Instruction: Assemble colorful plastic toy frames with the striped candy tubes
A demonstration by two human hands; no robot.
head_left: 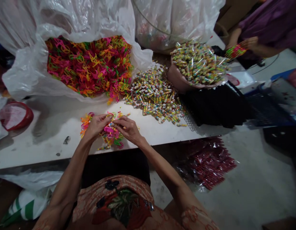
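Both hands meet over a small mixed heap of bright plastic pieces point(111, 132) and small tubes near the table's front edge. My left hand point(96, 126) is closed, thumb and fingers pinched, but what it grips is too small to make out. Facing it, my right hand point(130, 129) pinches what looks like a small white-ended tube point(111, 124) between the two sets of fingertips. Orange and pink plastic pieces point(85, 121) lie beside my left hand. Beyond my right hand spreads a large pile of small clear-and-yellow tubes point(155, 95).
Behind the hands, a big plastic bag point(23, 76) holds many coloured plastic pieces point(90, 64). A pink basin point(174, 75) heaped with tubes and a black stack point(217, 105) stand right. A red bowl point(29, 116) sits left. Another person's hand point(249, 43) holds coloured pieces.
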